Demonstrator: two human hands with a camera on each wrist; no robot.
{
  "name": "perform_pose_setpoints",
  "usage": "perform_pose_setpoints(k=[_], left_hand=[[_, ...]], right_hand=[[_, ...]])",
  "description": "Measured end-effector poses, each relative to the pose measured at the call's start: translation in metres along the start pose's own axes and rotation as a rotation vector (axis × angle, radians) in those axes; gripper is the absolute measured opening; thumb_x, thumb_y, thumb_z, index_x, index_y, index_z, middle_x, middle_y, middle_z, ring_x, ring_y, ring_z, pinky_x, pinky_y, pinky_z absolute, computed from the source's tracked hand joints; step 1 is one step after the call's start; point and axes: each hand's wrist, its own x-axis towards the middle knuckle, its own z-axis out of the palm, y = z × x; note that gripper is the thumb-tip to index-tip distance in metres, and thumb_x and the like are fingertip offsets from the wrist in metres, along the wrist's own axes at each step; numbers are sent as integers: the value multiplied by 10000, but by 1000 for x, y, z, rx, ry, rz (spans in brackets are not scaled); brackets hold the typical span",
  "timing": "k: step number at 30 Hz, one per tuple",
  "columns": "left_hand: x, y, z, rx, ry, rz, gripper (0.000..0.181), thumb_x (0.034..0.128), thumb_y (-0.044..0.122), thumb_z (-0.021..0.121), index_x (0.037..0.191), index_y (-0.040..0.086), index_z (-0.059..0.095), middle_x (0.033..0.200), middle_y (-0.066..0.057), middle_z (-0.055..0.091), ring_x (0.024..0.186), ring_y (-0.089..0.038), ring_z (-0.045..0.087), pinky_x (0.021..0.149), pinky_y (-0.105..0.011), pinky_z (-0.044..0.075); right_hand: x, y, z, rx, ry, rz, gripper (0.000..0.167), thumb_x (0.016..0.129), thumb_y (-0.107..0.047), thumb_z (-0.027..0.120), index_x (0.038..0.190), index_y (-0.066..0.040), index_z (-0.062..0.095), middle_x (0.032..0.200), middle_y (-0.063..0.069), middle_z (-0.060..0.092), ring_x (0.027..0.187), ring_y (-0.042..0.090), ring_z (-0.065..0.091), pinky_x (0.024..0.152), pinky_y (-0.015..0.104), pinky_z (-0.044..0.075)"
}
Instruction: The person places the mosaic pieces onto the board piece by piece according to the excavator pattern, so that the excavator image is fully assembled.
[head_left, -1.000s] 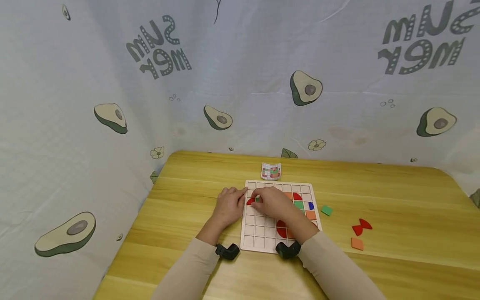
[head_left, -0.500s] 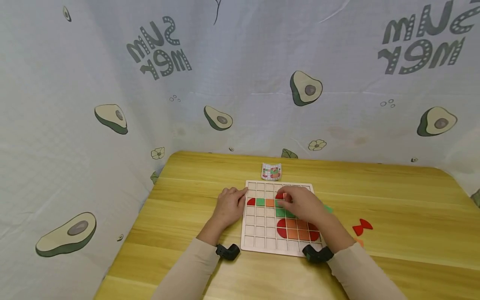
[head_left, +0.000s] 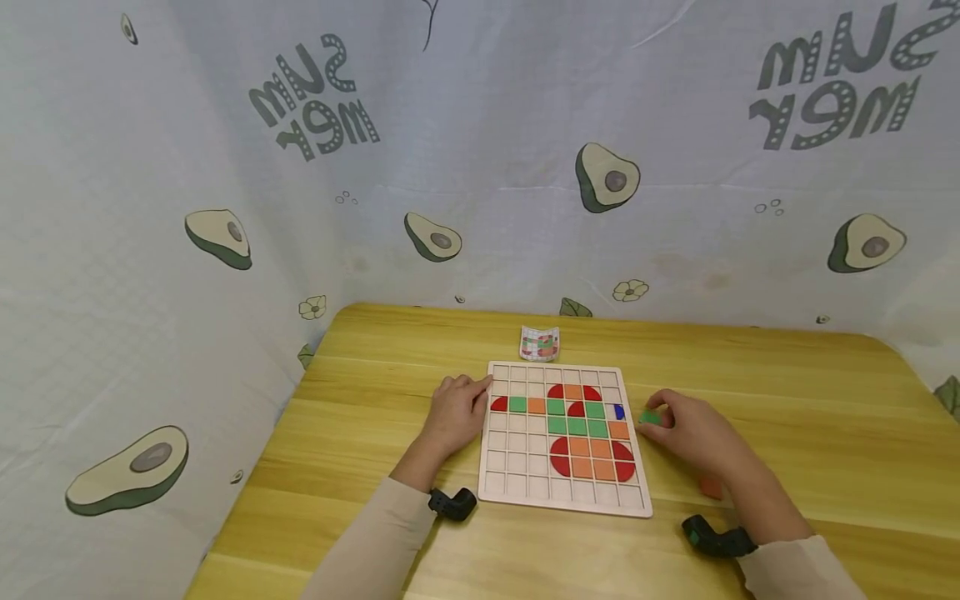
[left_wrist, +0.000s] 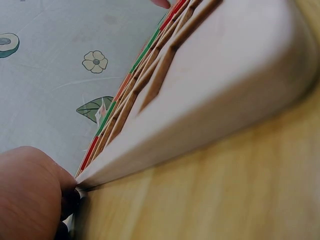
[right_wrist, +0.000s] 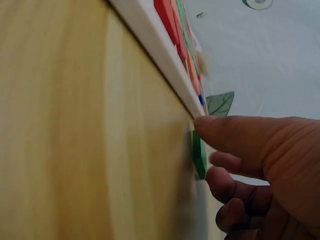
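A pale wooden grid board [head_left: 517, 487] lies on the table, with red, green, orange and blue flat pieces set in some of its squares. At its left edge rests my left hand [head_left: 453, 412], one finger stretched out to touch the rim. In the left wrist view, that hand [left_wrist: 30, 192] meets the board's side [left_wrist: 200, 120]. Just off the board's right edge, my right hand [head_left: 693, 425] pinches a green square tile [head_left: 649, 417] between thumb and fingers. The right wrist view has the green tile [right_wrist: 199, 155] standing on edge near the thumb [right_wrist: 225, 131].
A small curled pattern card [head_left: 540, 343] stands behind the board. An orange tile [head_left: 711, 487] lies partly under the right forearm. Behind the wooden table [head_left: 375, 350] hangs a pale cloth [head_left: 487, 125] printed with avocados.
My right hand has moved from over the board to its right side and now pinches the green tile. A red quarter piece sits where it was working. The left hand stays put.
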Motion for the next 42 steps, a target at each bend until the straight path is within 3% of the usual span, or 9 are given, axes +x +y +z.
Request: perform_pose_setpoints(k=[6,12,19,28,33,42], left_hand=[[0,-1,0,0,-4,-2,369,1045,212,554,1397,163,654,1066,-59,706,895,-207,534,785,-322,403],[1,-1,0,0,-6,-1,369,1045,213,553,1396,163,655,1060,-57,705,901,-210,532,789,-318,400],[1,-2,0,4,8,0,366,1041,209,557,1389,169,661,1069,-57,710,922,-217,548,777,-320,405],[0,-2,1,-3,6,7,364,1042,208,556,1388,170,662,1087,-63,713,904,-212,542,767,-320,399],[0,-2,1,9,-2,10,367,1044,216,556,1393,169,657,1076,-56,710,885,-204,533,757,-312,394],[1,0,-2,5,0,3,362,1041,209,565,1385,155,663,1053,-59,706,896,-222,541,756,-321,398]], right_hand=[[-1,11,3,-18,3,-10,343,956,-275,712,1129,11,637,796,21,562,699,173,488,627,309,385],[-1,5,2,-38,24,-42,309,960,-261,706,1115,0,649,789,3,577,697,159,492,633,301,391],[2,-37,7,-34,2,-101,319,938,-295,735,1122,-45,665,765,-2,546,679,150,474,592,279,367],[14,-99,45,-30,-37,-284,206,922,-252,756,1067,-117,703,691,-63,525,629,91,470,605,251,397],[22,-130,61,-20,-75,-314,205,924,-273,757,1080,-145,718,670,-86,532,606,75,482,599,249,409],[37,-156,85,-76,-66,-382,246,930,-240,750,1147,-123,747,665,-94,571,631,75,508,653,285,460]])
